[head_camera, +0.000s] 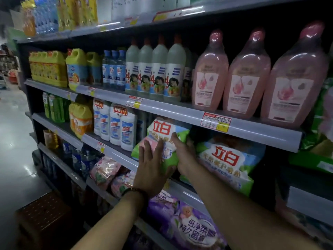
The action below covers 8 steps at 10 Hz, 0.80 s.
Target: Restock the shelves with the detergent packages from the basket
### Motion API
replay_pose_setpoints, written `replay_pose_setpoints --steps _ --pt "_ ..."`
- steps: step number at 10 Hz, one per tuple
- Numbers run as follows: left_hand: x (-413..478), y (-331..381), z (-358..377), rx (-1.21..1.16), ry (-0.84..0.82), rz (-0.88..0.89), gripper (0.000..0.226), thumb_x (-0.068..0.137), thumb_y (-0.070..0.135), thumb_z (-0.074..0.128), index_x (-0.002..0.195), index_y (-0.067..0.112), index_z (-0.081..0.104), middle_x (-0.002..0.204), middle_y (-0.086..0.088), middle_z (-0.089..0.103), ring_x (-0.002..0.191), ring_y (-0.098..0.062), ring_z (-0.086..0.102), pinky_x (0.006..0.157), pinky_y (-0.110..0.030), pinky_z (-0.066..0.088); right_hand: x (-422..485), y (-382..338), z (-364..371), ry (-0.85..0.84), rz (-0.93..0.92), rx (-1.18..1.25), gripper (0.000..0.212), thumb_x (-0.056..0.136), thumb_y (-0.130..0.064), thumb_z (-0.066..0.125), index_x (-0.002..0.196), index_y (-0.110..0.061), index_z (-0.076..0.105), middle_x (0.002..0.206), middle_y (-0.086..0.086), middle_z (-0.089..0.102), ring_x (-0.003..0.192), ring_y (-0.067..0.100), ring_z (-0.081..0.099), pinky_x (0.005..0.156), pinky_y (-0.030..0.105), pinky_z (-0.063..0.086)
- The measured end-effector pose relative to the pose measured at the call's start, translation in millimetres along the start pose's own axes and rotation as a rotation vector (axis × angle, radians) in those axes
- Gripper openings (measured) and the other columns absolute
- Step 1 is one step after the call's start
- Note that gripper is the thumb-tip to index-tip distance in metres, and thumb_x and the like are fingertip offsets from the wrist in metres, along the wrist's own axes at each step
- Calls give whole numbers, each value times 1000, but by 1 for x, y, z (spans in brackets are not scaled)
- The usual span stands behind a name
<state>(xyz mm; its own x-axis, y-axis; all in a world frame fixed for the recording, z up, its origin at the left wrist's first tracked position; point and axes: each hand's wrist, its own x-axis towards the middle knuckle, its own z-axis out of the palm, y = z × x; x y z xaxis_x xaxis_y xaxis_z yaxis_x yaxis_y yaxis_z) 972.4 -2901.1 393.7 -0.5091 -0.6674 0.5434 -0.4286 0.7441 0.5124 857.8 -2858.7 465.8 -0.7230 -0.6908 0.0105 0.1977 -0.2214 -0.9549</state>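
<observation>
A green and white detergent package (pixel 163 131) with red characters stands tilted at the front of the third shelf (pixel 115 150), under the shelf above. My left hand (pixel 153 166) lies flat against its front, fingers straight. My right hand (pixel 182 152) grips its right edge, thumb on the front and fingers behind. A second package of the same kind (pixel 227 165) lies just to the right on the same shelf. The brown basket (pixel 45 212) sits on the floor at lower left; its inside is too dark to see.
White bottles (pixel 122 127) stand close on the left of the package. Pink bottles (pixel 248 76) fill the shelf above. Pink packs (pixel 106 170) and a purple pack (pixel 191 226) lie on the lower shelves. The aisle floor (pixel 12 141) runs along the left.
</observation>
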Motion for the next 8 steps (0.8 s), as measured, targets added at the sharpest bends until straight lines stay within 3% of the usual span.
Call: replay_pose_setpoints --steps 1,2,3,4,5,6,7,8 --pt "22 -8 28 9 -95 -59 98 97 58 60 163 43 -11 173 -19 -13 160 -43 -12 129 -60 10 21 7 1 22 -45 -190 40 90 -40 80 126 -26 68 111 4 80 91 26 79 86 49 65" --pt "30 -12 43 160 -171 -72 92 98 64 49 163 44 -13 173 -18 -13 160 -42 -6 127 -60 11 31 18 -5 153 -30 -424 40 91 -34 76 124 -13 69 117 9 78 99 30 76 91 46 63" --pt "32 -8 38 188 -213 -78 91 101 56 50 163 41 -15 173 -21 -15 160 -44 -7 127 -60 10 14 15 -1 217 -54 -609 49 93 -25 68 140 -18 55 129 7 74 113 31 71 99 44 59" --pt "28 -6 37 193 -217 -93 92 102 38 52 162 42 -18 173 -22 -13 160 -46 -6 127 -63 16 -10 13 -5 170 -64 -733 53 99 -21 61 150 -20 46 139 8 67 125 33 65 93 31 49" --pt "23 -2 35 162 -226 -148 93 100 34 54 164 40 -13 173 -23 -5 159 -48 6 126 -60 22 -39 3 -22 99 -126 -860 33 102 -23 56 135 -20 59 135 7 69 121 31 66 99 38 54" --pt "14 8 23 100 -280 -189 89 98 29 55 166 36 -2 173 -21 6 156 -44 24 121 -52 32 -59 -3 -38 -24 -198 -949 25 103 -23 58 127 -20 61 120 2 72 102 21 69 91 41 61" --pt "-3 19 1 76 -291 -185 78 95 29 59 164 28 22 162 -16 38 144 -37 45 112 -42 42 -89 -20 -55 -112 -289 -1019 37 102 -20 63 136 -21 52 116 -1 69 99 15 66 85 33 59" --pt "-37 39 -10 204 -289 -53 60 91 48 53 146 25 46 135 -10 64 125 -35 59 101 -44 51 -126 -37 -79 -188 -289 -1189 43 102 -23 63 143 -17 52 136 4 64 112 17 61 82 23 47"
